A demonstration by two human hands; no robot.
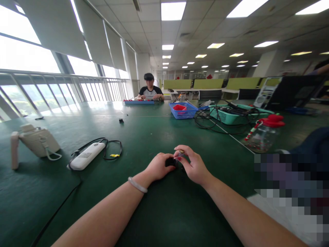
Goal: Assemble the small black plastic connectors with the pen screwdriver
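Observation:
In the head view my left hand [157, 167], with a pale bangle [137, 185] at its wrist, is closed round a small black object [169, 162] just above the green table [144, 130]. My right hand [197, 166] meets it from the other side. Its thumb and fingers pinch a small clear piece with a brownish-gold end [181, 151], held against the black object. Fingers hide most of both items, so their exact kinds and whether they are joined cannot be made out.
To the left lie a white power bank [88, 156] with a black cable and a beige device [38, 140]. Beyond are a blue basket [183, 114], a green basket [226, 118] with cables, and a red-lidded jar [264, 135]. Across the table sits a person [150, 92] behind a blue tray [138, 102].

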